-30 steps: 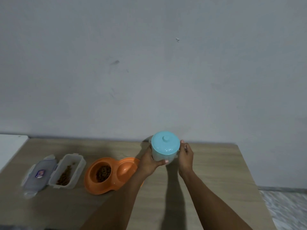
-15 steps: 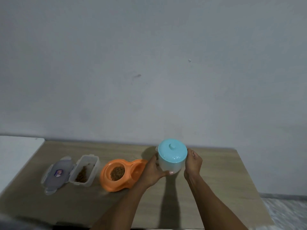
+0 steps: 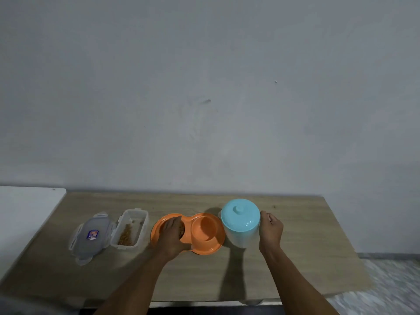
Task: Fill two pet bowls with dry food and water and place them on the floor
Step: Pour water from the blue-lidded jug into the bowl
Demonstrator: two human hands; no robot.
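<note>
Orange double bowl (image 3: 205, 233) under left hand's (image 3: 172, 235) clasping grip; right hand (image 3: 270, 229) clasping blue-lidded jar (image 3: 241, 221).

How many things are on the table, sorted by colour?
Orange: 1, the double pet bowl
Light blue: 1, the lidded jug
Clear: 2, the food container and its loose lid
Total: 4 things on the table
</note>
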